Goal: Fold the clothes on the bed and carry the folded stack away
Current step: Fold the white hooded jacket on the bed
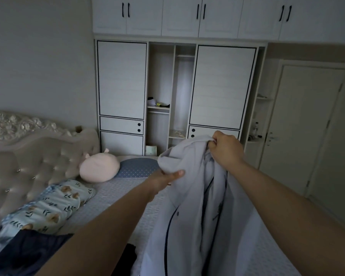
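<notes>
Over the grey quilted bed [116, 198], the right hand [224, 149] and left hand [165, 179] both pinched a pale grey shirt with dark trim [189, 216], lifted for folding. It probably needed spreading flat next.

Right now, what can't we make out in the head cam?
- Left hand: fingers hidden behind the grey garment.
- Garment's hem: cut off by the bottom edge.
- Dark clothes: cut by the bottom-left edge, too dim to tell apart.
- Items on the wardrobe shelf: too small.
</notes>
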`<act>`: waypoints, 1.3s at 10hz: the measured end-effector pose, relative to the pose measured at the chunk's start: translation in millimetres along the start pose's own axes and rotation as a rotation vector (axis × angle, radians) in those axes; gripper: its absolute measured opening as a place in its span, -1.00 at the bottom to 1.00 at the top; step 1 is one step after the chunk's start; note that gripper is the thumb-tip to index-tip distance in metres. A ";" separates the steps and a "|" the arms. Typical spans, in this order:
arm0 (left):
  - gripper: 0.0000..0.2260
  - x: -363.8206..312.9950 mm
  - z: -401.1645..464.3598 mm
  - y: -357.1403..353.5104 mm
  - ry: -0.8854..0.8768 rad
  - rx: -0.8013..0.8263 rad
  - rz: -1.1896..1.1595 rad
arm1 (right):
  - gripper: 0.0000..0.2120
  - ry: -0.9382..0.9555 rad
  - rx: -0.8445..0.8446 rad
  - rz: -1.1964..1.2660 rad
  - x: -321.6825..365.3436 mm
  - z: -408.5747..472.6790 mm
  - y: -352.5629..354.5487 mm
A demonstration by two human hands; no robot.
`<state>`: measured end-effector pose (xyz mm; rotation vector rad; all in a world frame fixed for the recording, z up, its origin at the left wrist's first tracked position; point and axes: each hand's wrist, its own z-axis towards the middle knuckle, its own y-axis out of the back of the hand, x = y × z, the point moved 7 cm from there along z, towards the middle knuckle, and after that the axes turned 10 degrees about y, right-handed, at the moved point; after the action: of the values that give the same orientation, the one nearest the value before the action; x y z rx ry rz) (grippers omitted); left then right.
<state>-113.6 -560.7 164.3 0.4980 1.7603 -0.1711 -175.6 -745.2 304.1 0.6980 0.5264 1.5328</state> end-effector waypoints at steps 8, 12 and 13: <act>-0.64 -61.7 -9.9 1.4 -0.011 -0.363 0.048 | -0.42 0.116 0.408 0.474 43.8 -27.2 -46.6; -0.87 -77.1 -29.8 -20.0 -0.441 -0.239 0.153 | -0.76 0.009 0.302 0.413 37.5 -37.6 -47.2; -0.83 -61.4 -27.3 0.7 -0.454 -0.194 -0.117 | -0.68 -0.040 0.319 0.514 37.0 -35.7 -50.1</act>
<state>-127.2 -564.5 230.0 0.1937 1.3430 -0.1779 -165.3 -701.2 248.3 1.1749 0.5976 1.9256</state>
